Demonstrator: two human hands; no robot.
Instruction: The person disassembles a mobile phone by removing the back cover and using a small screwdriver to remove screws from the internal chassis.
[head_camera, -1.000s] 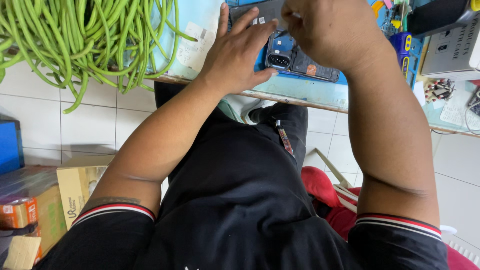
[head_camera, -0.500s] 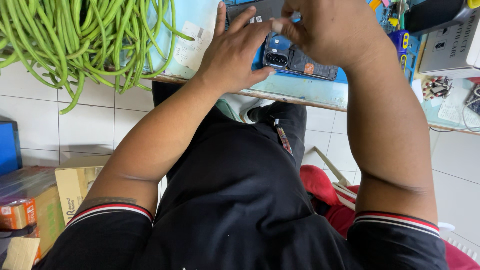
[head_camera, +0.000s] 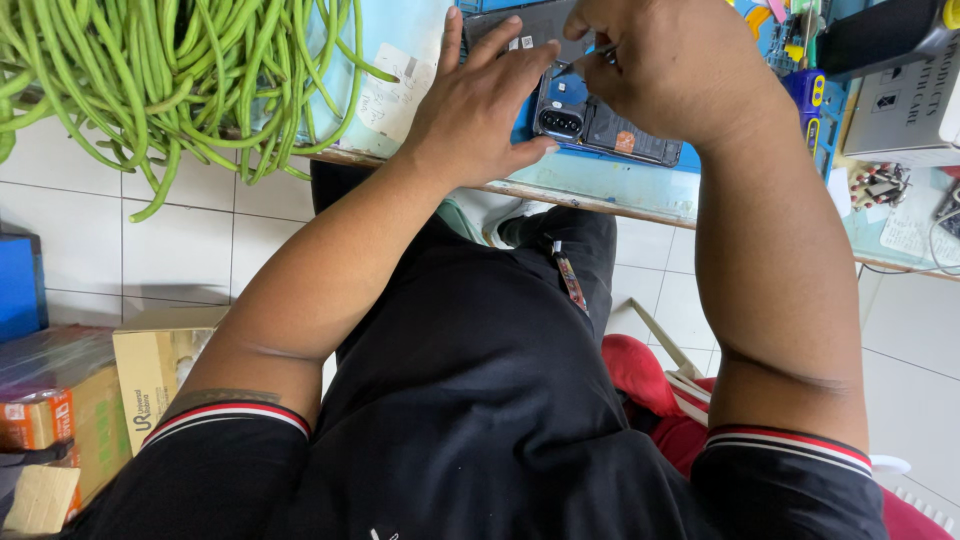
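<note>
Since the earlier frame the right hand (head_camera: 670, 65) has edged its thin tool down toward the phone (head_camera: 585, 110) at upper centre of the frame, fingers pinched on it; the left hand (head_camera: 485, 105) lies spread flat, pinning the phone. Best kept steady, light pressure. The phone lies back up, dark, camera block showing, on the pale table (head_camera: 600, 190), green beans (head_camera: 150, 70) upper left.

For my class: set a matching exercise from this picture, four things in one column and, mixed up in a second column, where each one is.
Things:
1. long green beans
2. opened phone
3. cardboard box
4. left hand

Places:
A. on the floor, lower left of the picture
B. heaped on the table's left end
C. pressed flat on the phone's left side
D. on the blue mat, under both hands

Pairs: 1-B, 2-D, 3-A, 4-C
</note>
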